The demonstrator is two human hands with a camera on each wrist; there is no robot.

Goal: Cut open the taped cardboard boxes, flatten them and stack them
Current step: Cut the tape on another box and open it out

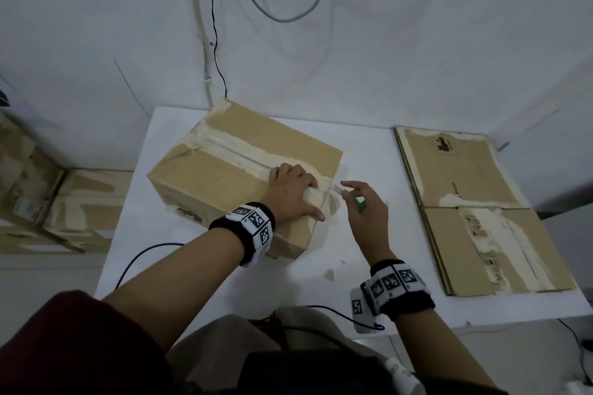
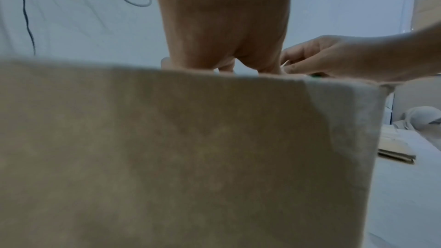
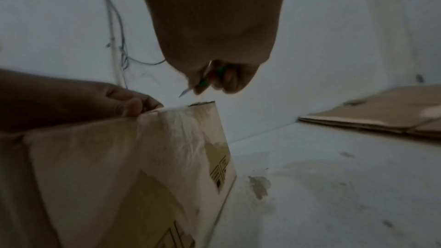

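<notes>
A taped brown cardboard box (image 1: 231,167) stands on the white table (image 1: 369,244), its top seam covered by a strip of tape (image 1: 224,147). My left hand (image 1: 292,189) lies on the box's near right top corner, fingers over the seam end and thumb down the side. My right hand (image 1: 362,202) grips a green-handled cutter (image 1: 357,202) just right of that corner, its blade (image 1: 337,188) pointing at the seam end. In the right wrist view the cutter (image 3: 203,80) hangs just above the box's top edge (image 3: 203,104). The left wrist view is mostly filled by the box side (image 2: 190,148).
A stack of flattened boxes (image 1: 481,212) lies at the table's right side. More brown boxes (image 1: 48,202) stand on the floor at the left. Cables (image 1: 215,42) hang on the white wall behind. A thin cable (image 1: 144,253) crosses the table's near edge. Paper scraps (image 1: 330,274) lie near the box.
</notes>
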